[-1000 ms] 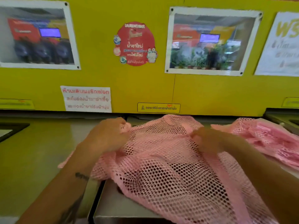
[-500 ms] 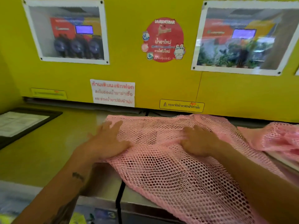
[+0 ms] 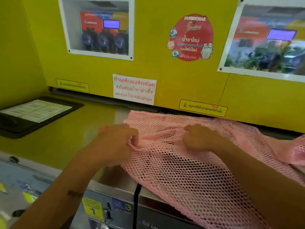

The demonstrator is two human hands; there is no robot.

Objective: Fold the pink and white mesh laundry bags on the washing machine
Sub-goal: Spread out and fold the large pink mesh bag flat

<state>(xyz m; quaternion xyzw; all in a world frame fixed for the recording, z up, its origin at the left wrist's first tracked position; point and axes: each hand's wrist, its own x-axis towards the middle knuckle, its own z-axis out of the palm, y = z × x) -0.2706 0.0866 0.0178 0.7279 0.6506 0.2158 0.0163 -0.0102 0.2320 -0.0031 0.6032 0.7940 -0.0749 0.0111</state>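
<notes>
A large pink mesh laundry bag [image 3: 189, 176] lies spread over the top of the washing machine [image 3: 66, 138] and hangs over its front edge. My left hand [image 3: 118, 142] pinches a bunch of the mesh at the bag's left edge. My right hand [image 3: 199, 138] is curled into the mesh near the bag's middle, gripping a fold. A second pink mesh bag [image 3: 292, 151] lies crumpled at the far right, partly cut off by the frame. No white bag is in view.
A yellow wall panel [image 3: 165, 68] with posters and stickers rises right behind the machines. A black framed notice sheet [image 3: 36, 111] lies on the machine top at the left. The machine front below carries a coin panel with number labels [image 3: 99, 210].
Both hands went from lying flat on the mesh to curling shut and gathering it. The camera view shifted left and down, so the machine front now shows.
</notes>
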